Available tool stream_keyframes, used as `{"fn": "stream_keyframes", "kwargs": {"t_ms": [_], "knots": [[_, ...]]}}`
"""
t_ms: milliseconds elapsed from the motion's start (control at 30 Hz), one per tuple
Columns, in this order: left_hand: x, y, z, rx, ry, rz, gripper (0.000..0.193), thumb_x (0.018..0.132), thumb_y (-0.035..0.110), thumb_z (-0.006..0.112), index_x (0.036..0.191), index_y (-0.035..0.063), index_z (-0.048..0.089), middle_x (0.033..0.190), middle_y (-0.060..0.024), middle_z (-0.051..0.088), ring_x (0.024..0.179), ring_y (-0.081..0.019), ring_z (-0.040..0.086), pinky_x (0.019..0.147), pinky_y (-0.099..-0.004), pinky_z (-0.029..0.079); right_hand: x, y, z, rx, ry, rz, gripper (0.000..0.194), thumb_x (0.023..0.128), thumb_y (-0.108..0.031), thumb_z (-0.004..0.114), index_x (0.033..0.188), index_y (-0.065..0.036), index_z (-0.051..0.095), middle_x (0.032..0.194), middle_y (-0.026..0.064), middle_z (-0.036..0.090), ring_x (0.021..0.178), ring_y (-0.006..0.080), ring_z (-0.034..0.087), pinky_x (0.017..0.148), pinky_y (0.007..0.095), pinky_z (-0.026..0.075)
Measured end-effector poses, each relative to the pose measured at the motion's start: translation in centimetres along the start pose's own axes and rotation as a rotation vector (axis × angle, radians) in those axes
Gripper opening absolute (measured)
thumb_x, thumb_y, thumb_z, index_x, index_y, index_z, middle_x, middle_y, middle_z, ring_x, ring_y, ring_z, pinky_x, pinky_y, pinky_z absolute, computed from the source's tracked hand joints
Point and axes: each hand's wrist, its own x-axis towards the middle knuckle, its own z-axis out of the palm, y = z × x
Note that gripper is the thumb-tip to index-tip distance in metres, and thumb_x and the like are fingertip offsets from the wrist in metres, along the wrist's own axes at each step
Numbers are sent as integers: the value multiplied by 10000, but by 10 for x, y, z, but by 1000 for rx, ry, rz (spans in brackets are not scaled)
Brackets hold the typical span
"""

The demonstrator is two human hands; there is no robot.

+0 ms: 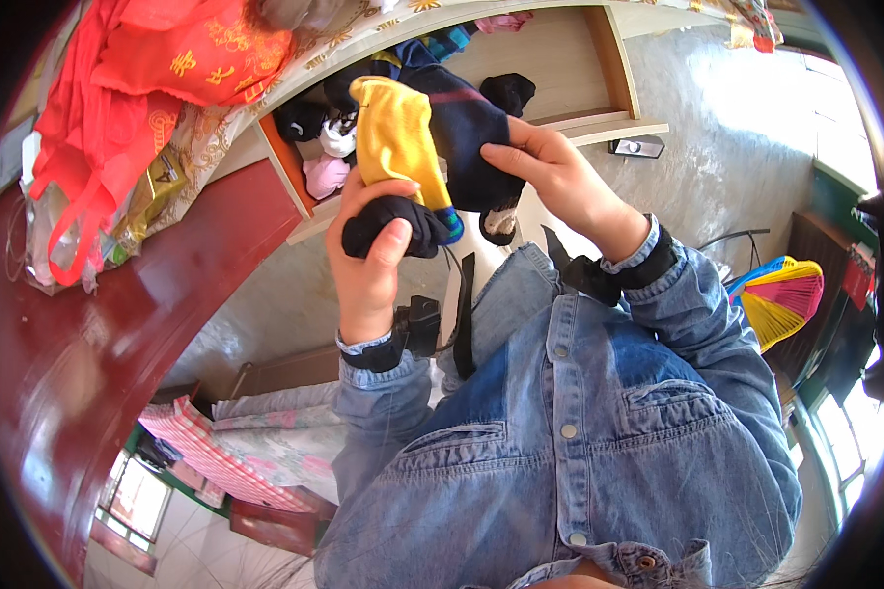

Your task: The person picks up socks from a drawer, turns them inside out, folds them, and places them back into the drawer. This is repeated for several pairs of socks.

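Observation:
My left hand grips a bunched black sock between thumb and fingers, along with a yellow sock that stands up from it and has a blue-green end. My right hand pinches a navy sock with a thin red stripe, at its right edge. The two hands are close together over the front of an open wooden drawer. Inside the drawer lie a rolled pink sock, a white one and several dark ones, one black sock apart at the right.
Red bags lie on the patterned cloth at upper left, above a glossy dark red surface. A small box is right of the drawer. A bed stands at lower left, a yellow, pink and blue object at right.

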Motion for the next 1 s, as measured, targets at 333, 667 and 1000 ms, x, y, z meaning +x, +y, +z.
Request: {"fn": "stream_keyframes", "kwargs": {"t_ms": [333, 667, 1000], "knots": [[3, -20, 50, 325, -494, -100, 227, 720, 114, 759, 935, 47, 729, 1187, -136, 628, 1085, -273, 584, 957, -371, 444, -38, 33, -1, -226, 279, 89, 538, 921, -520, 592, 1055, -2, 651, 803, 106, 653, 745, 137, 598, 709, 295, 459], [33, -16, 64, 332, -265, -171, 249, 827, 28, 669, 1076, 29, 678, 1115, -105, 684, 1060, -175, 635, 915, -316, 490, -132, 77, -75, 213, 519, 59, 377, 943, -213, 609, 1184, 75, 586, 1066, 74, 676, 984, 139, 635, 875, 265, 490], [161, -74, 33, 1533, -482, 165, 879, 772, 253, 777, 1510, 166, 307, 1324, -253, 536, 1195, -394, 542, 1007, -435, 445, -163, 211, -148, 375, 665, 172, 405, 971, -306, 587, 1219, 9, 537, 1053, 36, 624, 990, 117, 597, 892, 242, 469]]}}
